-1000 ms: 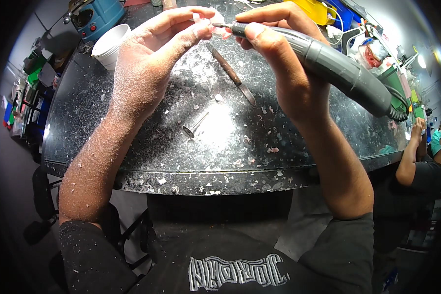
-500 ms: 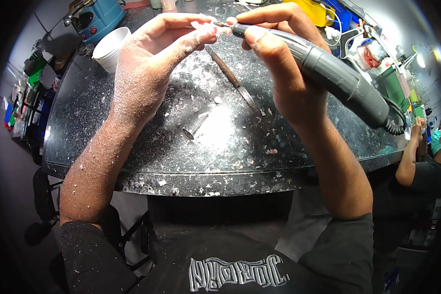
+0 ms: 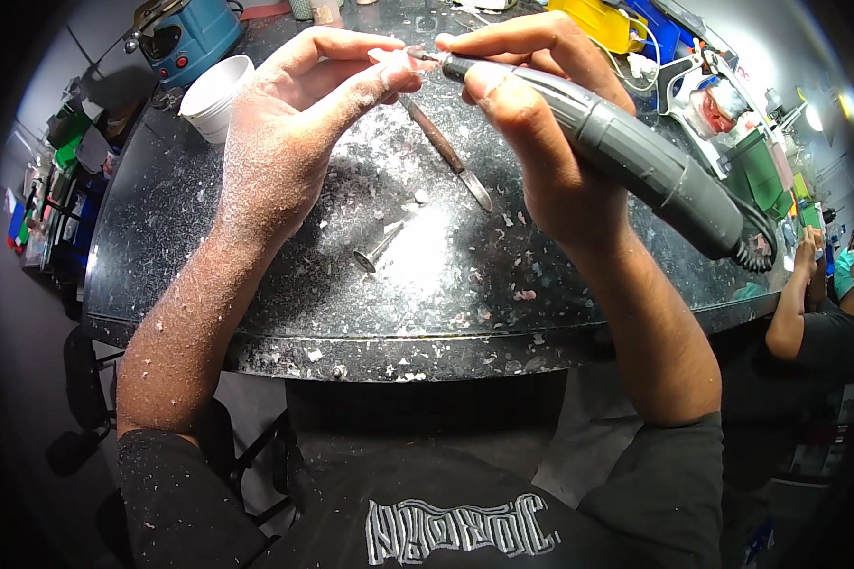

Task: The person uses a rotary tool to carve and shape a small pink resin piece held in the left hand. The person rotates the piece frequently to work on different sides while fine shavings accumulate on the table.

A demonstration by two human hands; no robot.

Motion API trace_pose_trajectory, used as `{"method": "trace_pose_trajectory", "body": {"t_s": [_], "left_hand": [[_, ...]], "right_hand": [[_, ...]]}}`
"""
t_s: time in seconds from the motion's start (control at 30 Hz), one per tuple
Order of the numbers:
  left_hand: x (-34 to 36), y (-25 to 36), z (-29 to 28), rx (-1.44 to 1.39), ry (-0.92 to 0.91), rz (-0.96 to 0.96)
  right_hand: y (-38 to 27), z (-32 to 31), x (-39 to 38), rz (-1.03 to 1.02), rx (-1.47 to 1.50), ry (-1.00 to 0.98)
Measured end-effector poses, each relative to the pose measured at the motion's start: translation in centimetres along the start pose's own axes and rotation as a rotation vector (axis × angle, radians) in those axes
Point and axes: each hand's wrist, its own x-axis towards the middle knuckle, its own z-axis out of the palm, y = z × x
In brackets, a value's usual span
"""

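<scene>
Pinched between the fingers and thumb of my left hand (image 3: 275, 147) is a small pink piece (image 3: 394, 59), and white powder coats that hand and forearm. My right hand (image 3: 565, 166) grips a dark grey rotary handpiece (image 3: 650, 166), its thin bit (image 3: 429, 57) at the piece; whether they touch is hard to tell. Below both hands, a knife with a wooden handle (image 3: 436, 133) and a metal pin with a round disc end (image 3: 368, 256) lie on the dark, powder-strewn bench (image 3: 152, 284).
A white cup (image 3: 213, 100) stands left of my left hand, before a blue machine (image 3: 185, 43). Behind my right hand are a yellow tray (image 3: 612, 24) and a white frame (image 3: 693, 104) among clutter. At the far right, a co-worker's arm (image 3: 788, 322) reaches to the bench.
The handpiece's cord end has swung downward as its body tilted. My left hand has moved slightly down, still holding the pink piece.
</scene>
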Motion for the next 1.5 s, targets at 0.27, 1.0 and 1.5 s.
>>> {"method": "trace_pose_trajectory", "body": {"t_s": [0.27, 1.0, 1.5], "left_hand": [[0.1, -0.1, -0.3, -0.092, -0.011, -0.053], [0.0, -1.1, -0.9, -0.579, -0.100, -0.336], [0.1, -0.3, -0.2, -0.514, -0.030, -0.301]], "right_hand": [[-0.9, -0.5, 0.8, -0.153, -0.309, -0.032], [-0.7, -0.2, 0.4, -0.224, -0.352, -0.071], [-0.3, -0.9, 0.8, -0.358, -0.455, -0.133]]}}
